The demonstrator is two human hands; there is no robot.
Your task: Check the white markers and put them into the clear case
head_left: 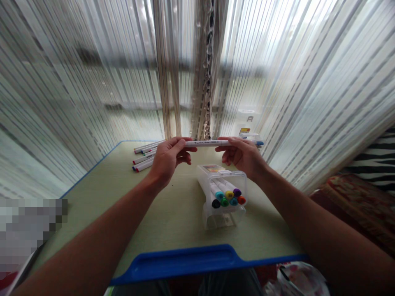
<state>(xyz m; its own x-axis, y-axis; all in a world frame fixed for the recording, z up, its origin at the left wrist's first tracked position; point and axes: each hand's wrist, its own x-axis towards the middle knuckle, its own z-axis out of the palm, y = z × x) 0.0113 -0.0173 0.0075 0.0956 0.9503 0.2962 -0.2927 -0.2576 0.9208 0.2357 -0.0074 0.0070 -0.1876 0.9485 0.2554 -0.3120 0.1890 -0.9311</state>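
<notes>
A: Straight to the middle of the scene! What in the grip?

B: A white marker [205, 143], held up level above the table [101, 205]. Pinched toward its left end by the left hand [168, 160], toward its right by the right hand [243, 156]. Both grips narrow, thumbs and fingers closed on the barrel.

A: And the long axis?

B: Left to right, bridging the gap between both hands! Past the right hand, a blue end, apparently of the same marker, though hard to be sure behind those fingers.

A: Now the clear case [203, 179]?

B: On the near side of the held marker, closer to the right hand than to the left. Open end toward the near edge, full of markers with coloured ends [228, 195], running near to far. Crosswise, then, to the one in hand!

A: And the loose markers [143, 162]?

B: Far left on the table, beside the left hand, partly hidden behind it.
</notes>
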